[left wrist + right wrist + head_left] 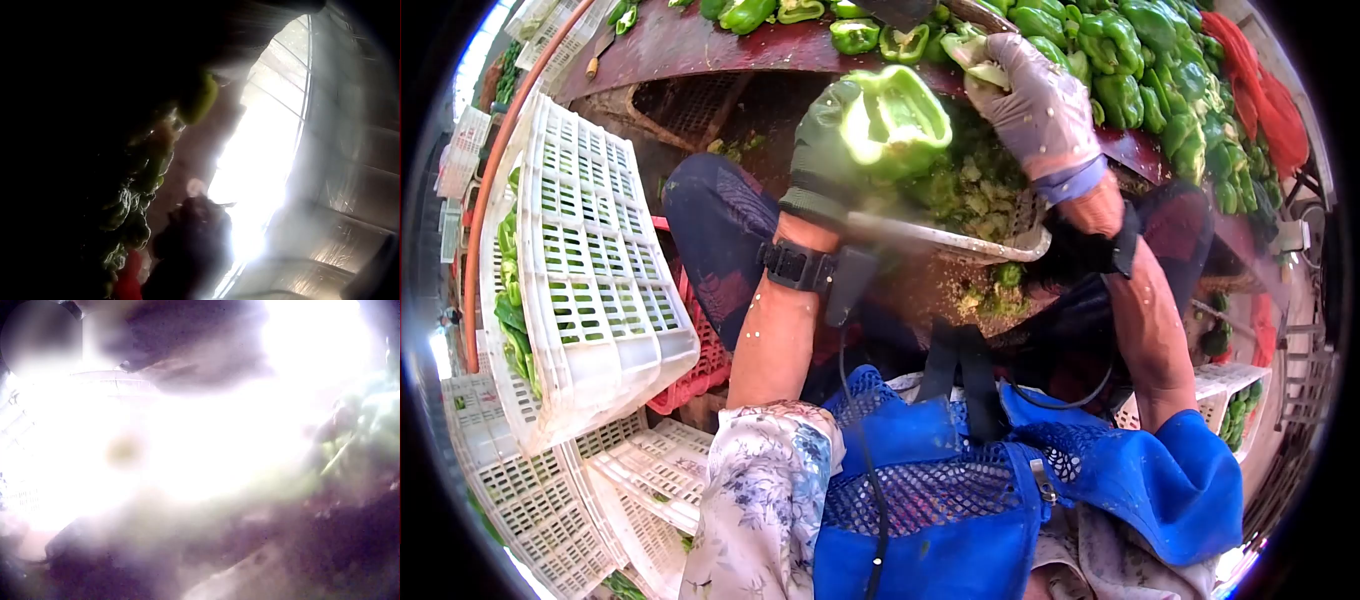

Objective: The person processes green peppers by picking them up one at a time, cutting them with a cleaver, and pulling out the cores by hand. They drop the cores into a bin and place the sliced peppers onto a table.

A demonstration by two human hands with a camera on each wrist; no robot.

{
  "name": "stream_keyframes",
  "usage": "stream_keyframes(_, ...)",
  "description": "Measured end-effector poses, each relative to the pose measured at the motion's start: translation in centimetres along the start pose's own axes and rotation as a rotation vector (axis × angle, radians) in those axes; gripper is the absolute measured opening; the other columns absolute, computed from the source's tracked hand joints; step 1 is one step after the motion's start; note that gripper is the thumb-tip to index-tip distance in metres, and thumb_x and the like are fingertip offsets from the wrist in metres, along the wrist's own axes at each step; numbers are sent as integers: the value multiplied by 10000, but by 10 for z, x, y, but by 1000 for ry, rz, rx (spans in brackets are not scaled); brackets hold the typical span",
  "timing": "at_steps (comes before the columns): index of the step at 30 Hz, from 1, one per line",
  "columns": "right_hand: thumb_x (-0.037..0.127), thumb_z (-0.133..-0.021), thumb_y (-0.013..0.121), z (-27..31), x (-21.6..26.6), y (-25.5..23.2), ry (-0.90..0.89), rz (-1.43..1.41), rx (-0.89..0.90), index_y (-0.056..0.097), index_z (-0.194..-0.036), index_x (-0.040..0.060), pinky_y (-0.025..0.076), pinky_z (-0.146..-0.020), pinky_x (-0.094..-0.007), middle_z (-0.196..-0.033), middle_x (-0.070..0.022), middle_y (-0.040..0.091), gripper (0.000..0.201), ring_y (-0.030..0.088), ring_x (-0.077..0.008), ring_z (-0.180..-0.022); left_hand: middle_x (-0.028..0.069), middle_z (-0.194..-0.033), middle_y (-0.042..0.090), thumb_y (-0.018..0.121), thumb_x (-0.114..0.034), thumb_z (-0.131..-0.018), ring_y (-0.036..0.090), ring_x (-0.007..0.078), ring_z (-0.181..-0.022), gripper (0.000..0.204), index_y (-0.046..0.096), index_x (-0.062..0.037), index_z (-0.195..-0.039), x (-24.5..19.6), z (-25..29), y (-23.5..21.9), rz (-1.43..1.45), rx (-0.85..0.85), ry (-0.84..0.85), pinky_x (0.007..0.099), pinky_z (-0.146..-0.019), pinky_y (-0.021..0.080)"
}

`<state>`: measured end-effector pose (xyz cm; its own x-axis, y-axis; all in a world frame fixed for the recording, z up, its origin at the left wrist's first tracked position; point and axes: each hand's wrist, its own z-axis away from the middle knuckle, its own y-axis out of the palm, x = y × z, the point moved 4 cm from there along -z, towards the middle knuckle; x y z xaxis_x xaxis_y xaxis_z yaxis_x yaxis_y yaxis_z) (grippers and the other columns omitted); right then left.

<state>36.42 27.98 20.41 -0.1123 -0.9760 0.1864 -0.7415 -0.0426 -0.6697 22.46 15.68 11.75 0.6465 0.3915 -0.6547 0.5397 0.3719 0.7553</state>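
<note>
My left hand, in a dark green glove, holds a halved green bell pepper with its pale hollow inside facing up. My right hand, in a thin pale glove, has its fingers curled around a pale green pepper piece. The brown handle of a knife runs to those same fingers, with its dark blade at the top edge. Below both hands sits a crate with green scraps and pepper cores in it. The left wrist view is mostly dark, and the right wrist view is washed out by glare.
Whole green peppers pile up on the red board, with cut halves along its edge. Red netting lies at far right. A tall white crate stands at left, with more crates below it.
</note>
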Motion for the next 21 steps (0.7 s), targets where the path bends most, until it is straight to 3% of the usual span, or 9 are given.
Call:
stream_keyframes(1, 322, -876, 658, -4, -10, 6, 34, 188, 230, 611, -1063, 131, 556, -569, -367, -909, -100, 669, 271, 671, -235, -675, 98, -1025, 678, 565, -228, -886, 670, 231, -878, 317, 624, -29, -1127, -4, -3, -5, -134, -21, 65, 360, -779, 570)
stream_keyframes(4, 390, -839, 692, 3, 7, 3, 2, -64, 316, 616, -1140, 114, 565, -671, -379, -1039, -131, 653, 416, 674, -238, -827, 102, -1033, 678, 556, -208, -898, 667, 204, -894, 308, 623, -28, -1139, -8, -8, -12, -695, -71, 284, 341, -791, 567)
stream_keyframes(5, 387, -790, 741, -1, 20, 7, 101, -95, 500, 600, -1200, 108, 563, -720, -374, -1050, -145, 633, 515, 658, -230, -925, 102, -1037, 677, 556, -194, -901, 666, 195, -901, 300, 623, -26, -1141, -6, -10, -14, -878, -99, 335, 336, -795, 567)
stream_keyframes(6, 308, -771, 758, 4, 28, 11, -85, -116, 437, 621, -1138, 81, 566, -693, -369, -1011, -138, 639, 453, 671, -236, -876, 103, -1043, 675, 562, -168, -904, 664, 187, -910, 285, 623, -23, -1141, -5, -13, -17, -1057, -127, 357, 333, -798, 567)
stream_keyframes(8, 202, -765, 740, 13, 33, 26, -2, -25, 635, 639, -1042, 56, 565, -656, -360, -963, -132, 654, 329, 680, -252, -811, 102, -1050, 672, 583, -115, -899, 659, 175, -919, 260, 623, -14, -1136, -7, -10, 4, -1035, -186, 365, 325, -803, 567)
stream_keyframes(10, 116, -775, 677, 26, 39, 37, -76, -26, 668, 642, -925, 69, 557, -617, -377, -825, -131, 680, 162, 690, -289, -770, 100, -1054, 671, 613, -60, -887, 654, 166, -920, 247, 623, -4, -1128, -2, 4, 29, -625, -259, 313, 313, -804, 567)
stream_keyframes(14, 171, -782, 687, 30, 24, 40, 88, -390, 651, 689, -989, 72, 557, -650, -381, -834, -139, 705, 230, 688, -322, -768, 126, -1070, 671, 677, -53, -854, 663, 186, -908, 290, 612, 14, -1128, 10, -9, 13, -478, -144, 236, 308, -812, 571)
stream_keyframes(19, 233, -868, 665, 25, 8, 39, 672, -699, 669, 700, -1006, 63, 539, -606, -328, -806, -93, 710, 221, 665, -174, -652, 115, -1081, 663, 634, -191, -902, 656, 199, -934, 344, 588, 15, -1174, 6, -6, 9, -470, 14, 306, 340, -834, 559)
stream_keyframes(21, 232, -880, 695, 16, -1, 21, 909, -1143, 429, 703, -973, 80, 494, -505, -257, -795, -64, 706, 179, 638, -125, -611, 112, -1080, 660, 627, -184, -901, 653, 198, -938, 332, 589, 9, -1168, 3, -6, 7, -453, 18, 280, 338, -837, 556)
